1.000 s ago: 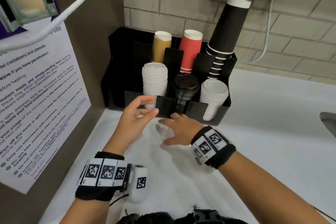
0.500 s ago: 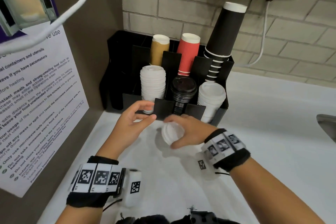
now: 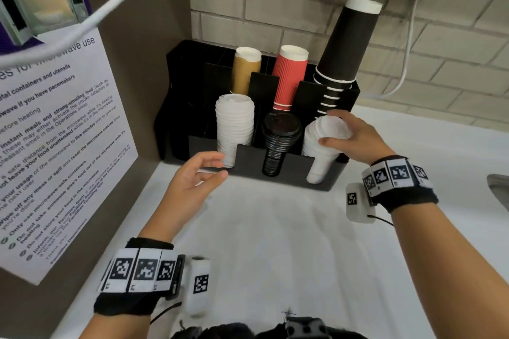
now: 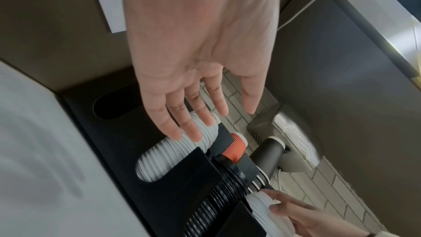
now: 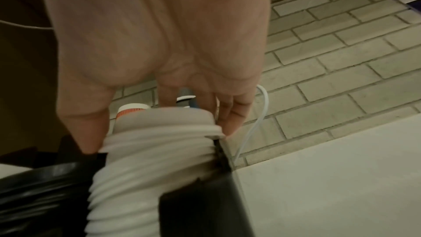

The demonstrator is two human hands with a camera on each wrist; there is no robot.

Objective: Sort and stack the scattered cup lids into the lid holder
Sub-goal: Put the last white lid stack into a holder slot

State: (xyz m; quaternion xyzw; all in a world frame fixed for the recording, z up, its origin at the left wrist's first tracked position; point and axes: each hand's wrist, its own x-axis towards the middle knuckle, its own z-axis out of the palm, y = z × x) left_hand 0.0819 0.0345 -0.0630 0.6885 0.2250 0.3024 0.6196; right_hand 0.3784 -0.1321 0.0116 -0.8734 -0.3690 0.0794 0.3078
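Currently, I see the white lid (image 3: 332, 129) sitting at the top of the right-hand white lid stack (image 3: 321, 157) in the front right compartment of the black lid holder (image 3: 248, 158). My right hand (image 3: 358, 140) grasps this lid, with the thumb on its near edge and the fingers curled over its far edge; in the right wrist view the fingertips (image 5: 227, 125) touch the rim of the top lid. My left hand (image 3: 192, 181) is released and holds nothing; its fingers are loosely extended just in front of the holder's front wall, near the left white lid stack (image 3: 234, 126). A black lid stack (image 3: 278, 143) occupies the centre front compartment, between the two white stacks. Behind them, the rear compartments hold a tan cup stack (image 3: 245, 69), a red ribbed cup stack (image 3: 289, 77) and a tall black cup stack (image 3: 344, 44), all upside down. The holder stands on a white counter (image 3: 275, 242), against a brick wall (image 3: 261, 3). A printed microwave notice (image 3: 55, 132) hangs on the panel to the left.
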